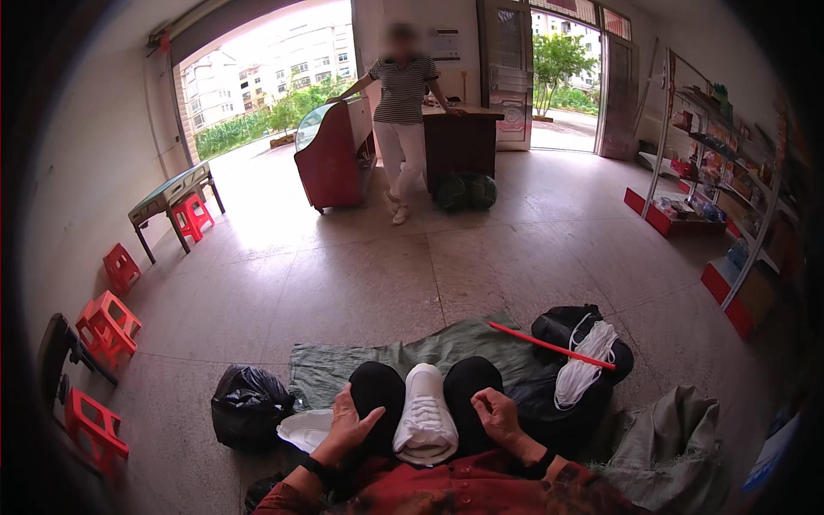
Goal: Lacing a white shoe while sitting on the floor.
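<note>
A white lace-up sneaker [424, 418] is held between my black-clad knees, its toe pointing away and its opening toward me. White laces run across its front. My left hand [350, 421] rests by my left knee, thumb and fingers apart, with nothing in it. Over my right knee, my right hand [498, 415] has its fingers curled in toward the thumb; whatever they may hold is too small to see. Neither hand touches the sneaker. A second white shoe [302, 429] lies left of my left forearm, partly hidden by it.
A green woven cloth [335, 369] covers the floor ahead. A black plastic bag [249, 403] stands left; white cord [588, 365] and a red stick [549, 346] lie on dark bags at right. A person [403, 94] stands by a counter. Red stools [109, 326] line the left wall.
</note>
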The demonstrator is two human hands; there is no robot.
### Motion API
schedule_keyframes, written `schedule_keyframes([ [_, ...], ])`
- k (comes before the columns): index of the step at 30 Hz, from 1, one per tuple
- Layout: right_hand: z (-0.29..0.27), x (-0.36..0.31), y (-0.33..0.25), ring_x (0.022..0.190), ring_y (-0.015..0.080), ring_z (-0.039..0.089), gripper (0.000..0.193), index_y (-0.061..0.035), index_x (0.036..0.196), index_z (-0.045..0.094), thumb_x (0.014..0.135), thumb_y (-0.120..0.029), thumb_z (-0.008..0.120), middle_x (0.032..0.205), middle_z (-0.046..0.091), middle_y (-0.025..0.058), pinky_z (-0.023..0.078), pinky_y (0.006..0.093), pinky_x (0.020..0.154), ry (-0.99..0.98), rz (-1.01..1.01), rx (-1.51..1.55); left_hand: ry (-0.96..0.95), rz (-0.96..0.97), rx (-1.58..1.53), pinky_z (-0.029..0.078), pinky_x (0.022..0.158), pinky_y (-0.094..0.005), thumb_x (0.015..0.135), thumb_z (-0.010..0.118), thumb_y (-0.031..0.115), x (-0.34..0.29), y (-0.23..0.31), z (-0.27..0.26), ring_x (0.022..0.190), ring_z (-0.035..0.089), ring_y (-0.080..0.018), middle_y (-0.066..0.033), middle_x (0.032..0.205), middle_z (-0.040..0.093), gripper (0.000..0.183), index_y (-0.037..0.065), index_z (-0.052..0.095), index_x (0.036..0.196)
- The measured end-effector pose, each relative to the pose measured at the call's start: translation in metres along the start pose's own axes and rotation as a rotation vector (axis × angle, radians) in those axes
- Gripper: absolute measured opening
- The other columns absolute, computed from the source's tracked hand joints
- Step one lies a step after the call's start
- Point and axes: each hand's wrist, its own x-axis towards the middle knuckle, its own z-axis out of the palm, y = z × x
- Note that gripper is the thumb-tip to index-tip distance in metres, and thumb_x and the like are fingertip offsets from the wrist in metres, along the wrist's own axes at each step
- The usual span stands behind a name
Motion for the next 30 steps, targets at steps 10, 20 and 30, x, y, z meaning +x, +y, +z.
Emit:
schedule_keyframes([
  [10, 0.000, -0.002, 0.002, 0.059, 0.0107, 0.053, 0.008, -0.0049, 0.087, 0.062, 0.090, -0.012, 0.064, 0.069, 0.058, 0.0050, 0.044, 0.0267, 0.055, 0.022, -0.090, 0.031, 0.547, -0.811, -1.343, 0.050, 0.074, -0.0372, 0.069, 0.056, 0.081, 0.047, -0.227, -0.173, 0.090, 0.057, -0.0248, -0.0142, 0.101, 0.053, 0.099, -0.006, 0.048, 0.114],
  [20, 0.000, -0.002, 0.000, 0.057, 0.0096, 0.049, 0.007, -0.0049, 0.086, 0.062, 0.089, -0.010, 0.064, 0.066, 0.055, 0.0039, 0.041, 0.0264, 0.053, 0.023, -0.040, 0.016, 0.672, -1.003, -1.411, 0.053, 0.066, -0.0335, 0.060, 0.061, 0.084, -0.006, -0.220, -0.169, 0.079, 0.059, -0.0224, -0.0107, 0.092, 0.056, 0.097, -0.002, 0.051, 0.103],
  [30, 0.000, -0.001, -0.001, 0.057, 0.0103, 0.050, 0.007, -0.0047, 0.086, 0.061, 0.089, -0.010, 0.064, 0.066, 0.055, 0.0048, 0.042, 0.0267, 0.053, 0.040, -0.105, 0.038, 0.514, -0.932, -1.323, 0.053, 0.065, -0.0406, 0.075, 0.063, 0.069, -0.003, -0.204, -0.140, 0.084, 0.060, -0.0297, -0.0179, 0.104, 0.052, 0.117, 0.018, -0.010, 0.151],
])
